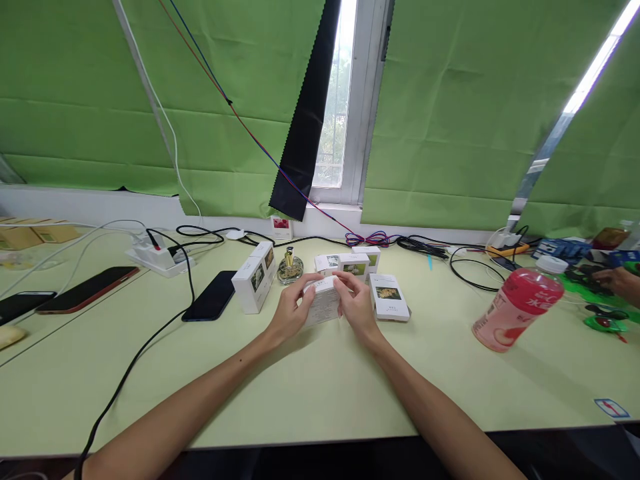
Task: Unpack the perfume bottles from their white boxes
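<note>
Between both hands I hold a small white box (324,305) with fine print on the side facing me, tilted above the table. My left hand (293,307) grips its left edge, and my right hand (356,303) grips its right edge near the top. Just behind stand several white boxes (354,264) with plant pictures. Right of my right hand, another picture box (390,297) leans back. To the left are a pair of upright white boxes (256,279) and a round glass bottle (290,268) with a gold neck.
A dark phone (210,296) lies left of the boxes, near a white power strip (159,257). A pink drink bottle (519,307) stands at right. Black cables (423,247) run along the wall. Another person's hand (623,283) is at the far right among green parts.
</note>
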{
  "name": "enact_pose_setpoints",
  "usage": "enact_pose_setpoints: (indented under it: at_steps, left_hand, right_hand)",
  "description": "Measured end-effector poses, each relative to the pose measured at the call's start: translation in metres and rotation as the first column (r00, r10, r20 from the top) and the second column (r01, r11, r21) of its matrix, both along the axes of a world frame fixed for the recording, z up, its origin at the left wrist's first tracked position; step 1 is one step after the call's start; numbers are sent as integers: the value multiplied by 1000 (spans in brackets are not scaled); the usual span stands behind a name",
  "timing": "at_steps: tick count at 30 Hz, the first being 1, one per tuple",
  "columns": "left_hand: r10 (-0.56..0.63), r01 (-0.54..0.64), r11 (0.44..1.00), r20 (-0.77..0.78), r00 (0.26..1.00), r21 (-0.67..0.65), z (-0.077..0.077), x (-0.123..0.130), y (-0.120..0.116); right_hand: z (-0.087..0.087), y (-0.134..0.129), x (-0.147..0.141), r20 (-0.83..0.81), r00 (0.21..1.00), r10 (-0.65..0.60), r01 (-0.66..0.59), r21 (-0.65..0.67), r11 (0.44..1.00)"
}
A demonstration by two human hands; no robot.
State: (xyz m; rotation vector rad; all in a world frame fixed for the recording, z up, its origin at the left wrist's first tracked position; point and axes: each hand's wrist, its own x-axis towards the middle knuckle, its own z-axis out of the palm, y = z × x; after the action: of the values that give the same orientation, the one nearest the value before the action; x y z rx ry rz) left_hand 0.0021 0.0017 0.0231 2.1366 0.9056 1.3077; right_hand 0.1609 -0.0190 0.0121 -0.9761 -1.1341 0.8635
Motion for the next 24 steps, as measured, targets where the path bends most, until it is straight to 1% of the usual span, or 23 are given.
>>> enact_pose_setpoints:
  at_steps: [7, 13, 19, 24]
  left_hand:
    - [6, -5, 1000, -23, 1000, 31, 1, 0, 2]
    - [-56, 58, 996, -26, 998, 73, 3, 1, 3]
    - [-62, 63, 996, -10, 998, 58, 2, 0, 5]
    - [-101, 101, 993, -14, 995, 57, 0, 0, 4]
  right_hand:
    - [0, 1, 1, 8, 1000, -2, 2, -2, 1000]
    - [2, 0, 0, 37, 999, -32, 31, 40, 999]
    - [2, 1, 0, 72, 996, -51, 46, 66, 997]
    - [1, 0, 0, 105, 990, -93, 85, 83, 993]
